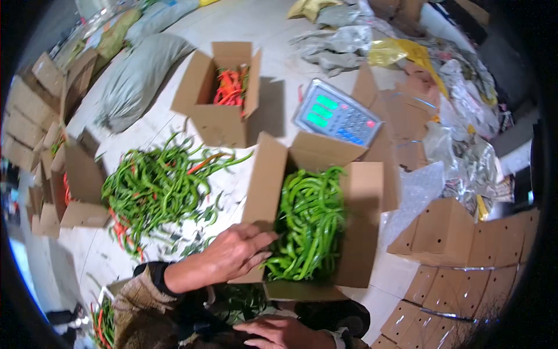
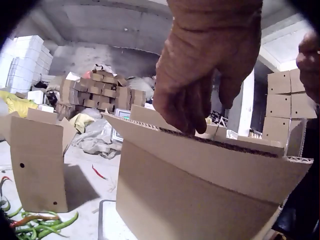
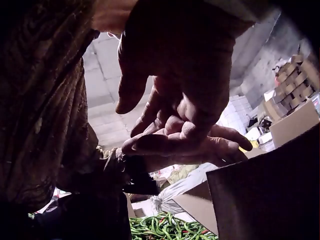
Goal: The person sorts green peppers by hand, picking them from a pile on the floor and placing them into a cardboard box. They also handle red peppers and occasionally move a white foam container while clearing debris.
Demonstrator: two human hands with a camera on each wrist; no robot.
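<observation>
An open cardboard box (image 1: 360,227) filled with green peppers (image 1: 308,221) stands in front of the person. The left hand (image 1: 235,256) is over the box's left flap, with its fingertips by the peppers. From the left wrist view, that hand (image 2: 205,70) hangs with loosely bent fingers at the box's rim (image 2: 200,170); whether they touch it is unclear. Low in the head view, the right hand (image 1: 285,333) lies near the person's body with relaxed fingers. The right wrist view shows this hand (image 3: 175,85) holding nothing, its fingers slightly bent.
A pile of green peppers (image 1: 163,186) lies on the floor left of the box. Behind are a box (image 1: 220,125) of red peppers and a scale display (image 1: 337,113). A full sack (image 1: 139,81) lies at back left, stacked cartons (image 1: 450,285) at right, plastic bags (image 1: 468,87) at back right.
</observation>
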